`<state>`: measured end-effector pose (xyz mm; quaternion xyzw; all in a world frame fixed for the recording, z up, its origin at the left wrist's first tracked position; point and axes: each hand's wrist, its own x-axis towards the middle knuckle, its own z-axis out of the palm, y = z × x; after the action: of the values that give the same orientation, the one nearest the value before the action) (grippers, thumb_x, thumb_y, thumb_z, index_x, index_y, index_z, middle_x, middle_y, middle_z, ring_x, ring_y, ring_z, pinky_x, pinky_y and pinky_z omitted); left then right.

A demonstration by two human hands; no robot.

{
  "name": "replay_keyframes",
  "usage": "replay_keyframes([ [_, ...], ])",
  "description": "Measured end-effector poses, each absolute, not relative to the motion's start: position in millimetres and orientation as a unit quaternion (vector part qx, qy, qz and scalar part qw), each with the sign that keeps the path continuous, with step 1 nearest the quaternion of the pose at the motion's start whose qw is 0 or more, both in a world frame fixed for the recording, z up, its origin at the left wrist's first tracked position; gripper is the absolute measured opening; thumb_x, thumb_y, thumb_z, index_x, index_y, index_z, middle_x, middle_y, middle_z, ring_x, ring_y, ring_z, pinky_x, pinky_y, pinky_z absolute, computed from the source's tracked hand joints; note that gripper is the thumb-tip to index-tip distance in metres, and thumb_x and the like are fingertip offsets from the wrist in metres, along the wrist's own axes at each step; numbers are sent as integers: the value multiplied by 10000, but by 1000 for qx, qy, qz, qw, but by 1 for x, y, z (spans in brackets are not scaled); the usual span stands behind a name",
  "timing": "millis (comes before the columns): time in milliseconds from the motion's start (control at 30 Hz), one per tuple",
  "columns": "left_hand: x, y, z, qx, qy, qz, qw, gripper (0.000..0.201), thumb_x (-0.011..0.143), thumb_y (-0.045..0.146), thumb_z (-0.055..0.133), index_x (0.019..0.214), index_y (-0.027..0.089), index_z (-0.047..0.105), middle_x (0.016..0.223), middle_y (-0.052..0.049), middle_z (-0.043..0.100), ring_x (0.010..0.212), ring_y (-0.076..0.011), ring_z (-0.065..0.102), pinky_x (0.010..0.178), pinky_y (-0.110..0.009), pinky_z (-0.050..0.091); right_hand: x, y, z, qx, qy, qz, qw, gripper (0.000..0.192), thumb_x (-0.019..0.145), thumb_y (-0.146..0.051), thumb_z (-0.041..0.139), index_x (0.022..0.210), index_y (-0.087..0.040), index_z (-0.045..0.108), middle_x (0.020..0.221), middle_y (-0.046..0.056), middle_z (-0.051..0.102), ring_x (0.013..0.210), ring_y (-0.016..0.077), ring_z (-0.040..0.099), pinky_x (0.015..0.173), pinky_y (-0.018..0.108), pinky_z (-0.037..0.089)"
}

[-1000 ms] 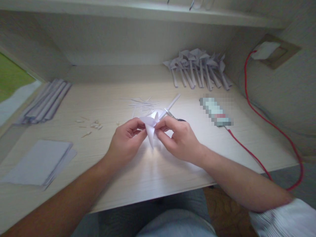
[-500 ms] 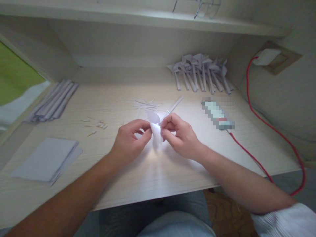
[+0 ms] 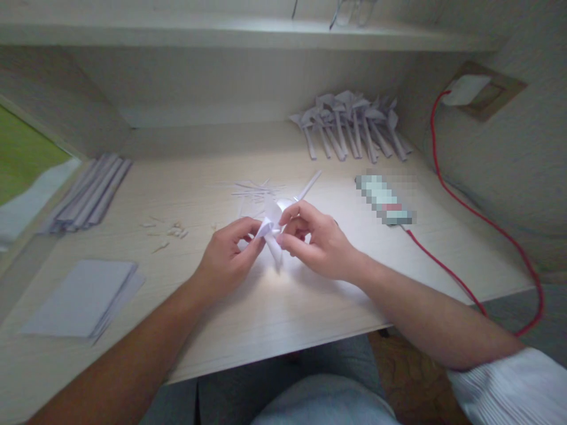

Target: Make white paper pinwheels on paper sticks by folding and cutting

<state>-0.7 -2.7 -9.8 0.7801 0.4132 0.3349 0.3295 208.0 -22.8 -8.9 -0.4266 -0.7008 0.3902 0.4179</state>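
A white paper pinwheel (image 3: pixel 273 251) with curled blades is held just above the desk, between both hands. My left hand (image 3: pixel 233 251) pinches one of its blades between thumb and fingertips. From the other side, my right hand (image 3: pixel 321 242) has its thumb and fingers closed at the pinwheel's middle; what exactly lies between these fingertips is partly hidden. Behind the right hand a thin white stick (image 3: pixel 309 185) points away to the back right, its near end covered. Narrow white paper strips (image 3: pixel 257 190) lie loosely heaped just beyond the hands.
Finished paper pinwheels (image 3: pixel 349 127) lie in a row at the back right. Rolled paper tubes (image 3: pixel 91 192) and stacked paper sheets (image 3: pixel 84 298) are on the left, with small pale pieces (image 3: pixel 176 229) nearby. A phone (image 3: pixel 384 199) with a red cable (image 3: pixel 443 275) lies right.
The pinwheel has turned, so its blades and middle show more. My right fingers have opened slightly and shifted around its middle. The whole view has moved a little.
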Motion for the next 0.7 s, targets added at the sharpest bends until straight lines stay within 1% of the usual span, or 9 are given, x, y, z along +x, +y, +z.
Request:
replay_keyframes([
  [100, -1, -1, -8, 756, 424, 358, 346, 164, 943, 309, 611, 859, 195, 694, 845, -8, 716, 801, -177, 636, 750, -285, 471, 209, -22, -7, -433, -691, 360, 453, 85, 937, -245, 670, 990, -185, 641, 761, -22, 661, 660, 112, 597, 631, 253, 458],
  [233, 0, -1, -10, 766, 401, 367, 343, 155, 950, 309, 618, 904, 188, 703, 861, -16, 713, 819, -174, 634, 775, -285, 474, 207, -22, -8, -433, -724, 306, 441, 68, 932, -225, 677, 925, -171, 717, 809, 5, 707, 697, 112, 622, 666, 247, 490],
  [367, 0, -3, -13, 787, 386, 358, 323, 147, 970, 271, 580, 936, 183, 693, 889, -30, 702, 836, -172, 628, 778, -291, 473, 205, -24, -11, -439, -734, 284, 433, 78, 921, -238, 690, 898, -175, 728, 795, 0, 717, 691, 118, 643, 672, 249, 504],
  [533, -2, -3, -16, 815, 363, 350, 286, 138, 977, 220, 538, 955, 186, 670, 873, -30, 666, 823, -170, 598, 772, -301, 464, 205, -25, -9, -451, -741, 279, 412, 117, 946, -235, 654, 874, -180, 728, 789, 5, 724, 687, 125, 632, 673, 257, 485],
  [600, -2, -3, -16, 817, 356, 354, 283, 138, 982, 216, 530, 961, 191, 664, 881, -33, 666, 834, -172, 601, 782, -307, 469, 204, -25, -7, -456, -734, 289, 412, 112, 940, -228, 652, 869, -179, 724, 779, 8, 719, 689, 131, 627, 662, 259, 473],
  [700, -1, -4, -16, 814, 358, 363, 277, 138, 987, 220, 528, 967, 193, 662, 886, -33, 664, 840, -174, 605, 792, -313, 470, 202, -25, -7, -471, -702, 338, 413, 149, 931, -259, 646, 821, -180, 710, 724, 1, 695, 659, 136, 612, 627, 260, 451],
])
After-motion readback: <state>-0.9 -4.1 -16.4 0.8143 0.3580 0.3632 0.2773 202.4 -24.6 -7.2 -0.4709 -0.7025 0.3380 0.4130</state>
